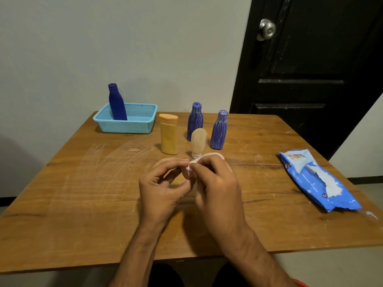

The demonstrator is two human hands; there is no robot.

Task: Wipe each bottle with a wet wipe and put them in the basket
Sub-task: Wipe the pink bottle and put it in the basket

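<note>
Most of the small pink object is hidden between the two hands, so I can't tell what it is. The left hand and the right hand both pinch it with curled fingertips above the wooden table. One plain blue bottle stands in the light-blue basket. The yellow bottle, two streaked blue bottles and a small cream tube stand on the table beside it. The wet wipe pack lies to the right.

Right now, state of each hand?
Left hand: fingers curled, pinching the wet wipe.
Right hand: fingers curled, pinching the same wipe from the other side.
</note>
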